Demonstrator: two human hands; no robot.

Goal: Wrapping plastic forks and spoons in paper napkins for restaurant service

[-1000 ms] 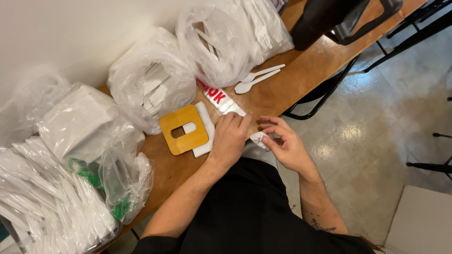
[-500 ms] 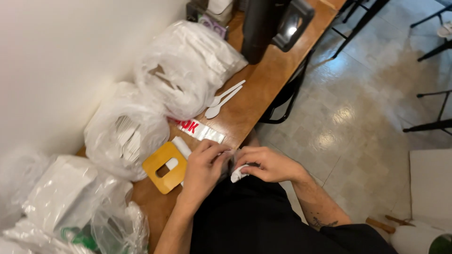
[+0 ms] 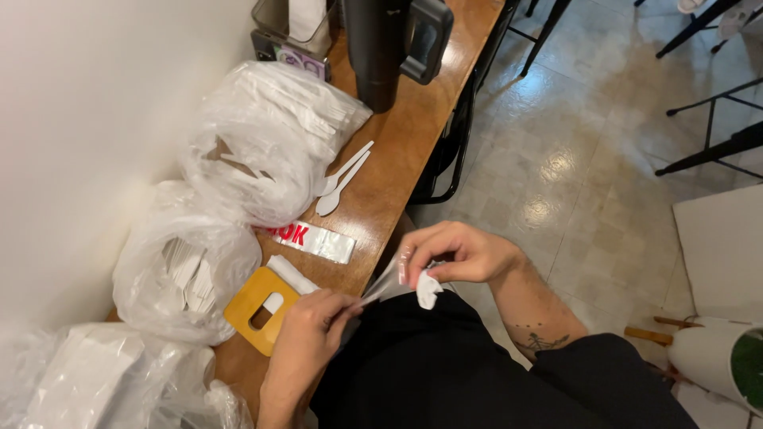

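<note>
I judge packing midway: my left hand (image 3: 306, 330) and right hand (image 3: 453, 253) fingers pinch a clear sleeve (image 3: 380, 287) with a spoon (image 3: 427, 289) inside, two loose spoons (image 3: 340, 181) unwrapped.

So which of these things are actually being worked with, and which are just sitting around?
In hand: left hand and right hand hold a clear plastic sleeve with a white spoon.

Lying about: two white spoons, yellow holder, plastic bags, black tumbler.

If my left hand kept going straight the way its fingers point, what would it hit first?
Probably the right hand. The left hand points along the clear plastic sleeve stretched between them, and nothing else lies on that line, though depth is hard to judge.
</note>
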